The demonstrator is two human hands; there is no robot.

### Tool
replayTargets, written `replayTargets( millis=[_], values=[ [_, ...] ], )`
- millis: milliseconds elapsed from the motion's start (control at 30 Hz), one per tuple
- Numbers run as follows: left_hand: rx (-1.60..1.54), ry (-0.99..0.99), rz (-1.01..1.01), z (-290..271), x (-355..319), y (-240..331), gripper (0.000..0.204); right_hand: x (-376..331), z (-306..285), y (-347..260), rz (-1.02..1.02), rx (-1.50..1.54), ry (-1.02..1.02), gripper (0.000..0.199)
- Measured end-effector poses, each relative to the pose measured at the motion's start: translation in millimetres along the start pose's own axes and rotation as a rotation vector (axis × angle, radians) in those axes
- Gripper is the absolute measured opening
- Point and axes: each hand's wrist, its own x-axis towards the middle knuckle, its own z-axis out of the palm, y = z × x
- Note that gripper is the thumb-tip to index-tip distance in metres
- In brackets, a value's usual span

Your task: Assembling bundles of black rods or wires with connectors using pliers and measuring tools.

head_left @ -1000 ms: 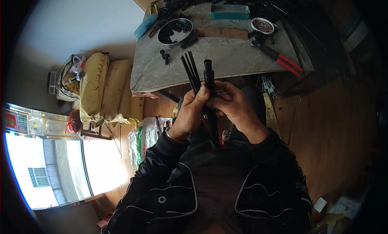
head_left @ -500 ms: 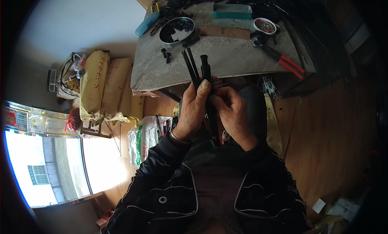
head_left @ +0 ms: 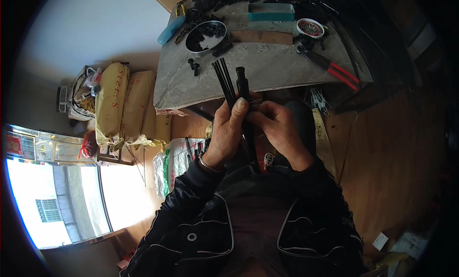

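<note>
My left hand (head_left: 224, 133) is closed around a bundle of thin black rods (head_left: 224, 78) and a thicker black tube with a knobbed end (head_left: 242, 80). Together they look like a folded umbrella frame. The rods fan out slightly above my thumb, and the lower part of the bundle hangs toward my lap. Close beside it, my right hand (head_left: 282, 133) has thumb and forefinger pinched together at thin metal wires (head_left: 256, 103) that stick out next to the tube. Its fingertips are partly hidden, so how it grips the wires is hard to see.
On the grey table (head_left: 191, 93) are a round tin (head_left: 224, 34) of black parts, a teal box (head_left: 271, 13), a white bowl (head_left: 310, 28) of small pieces and red-handled cutters (head_left: 342, 75). Yellow sacks (head_left: 109, 102) stand left; wire pieces (head_left: 319, 101) lie below the table's right side.
The thin rods in my left hand have spread a little further apart. My right wrist has shifted slightly to the right, its fingers still at the wires. The view has tilted slightly.
</note>
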Motion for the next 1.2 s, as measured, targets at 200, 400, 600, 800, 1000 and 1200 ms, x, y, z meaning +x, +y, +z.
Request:
replayTargets(
  millis=[200,400,600,800,1000,1200],
  values=[
    [0.001,0.02,0.007,1,2,1,0.04,-3,2,-8,-0.06,-0.161,0.047,0.022],
    [0.025,0.022,0.026,2,3,-1,0.039,-2,3,-7,-0.178,-0.208,0.089,0.033],
    [0.005,-0.014,0.001,4,2,3,0.035,-3,2,-11,-0.194,-0.282,0.115,0.037],
    [0.021,-0.003,0.036,5,1,3,0.037,-7,3,-7,-0.226,-0.174,0.072,0.025],
    [-0.01,-0.009,-0.007,6,-3,5,0.038,-6,-1,-7,-0.113,-0.081,0.005,0.02],
    [-0.025,-0.045,0.001,3,-6,4,0.04,-2,-9,-3,-0.063,-0.042,-0.068,0.019]
  ],
)
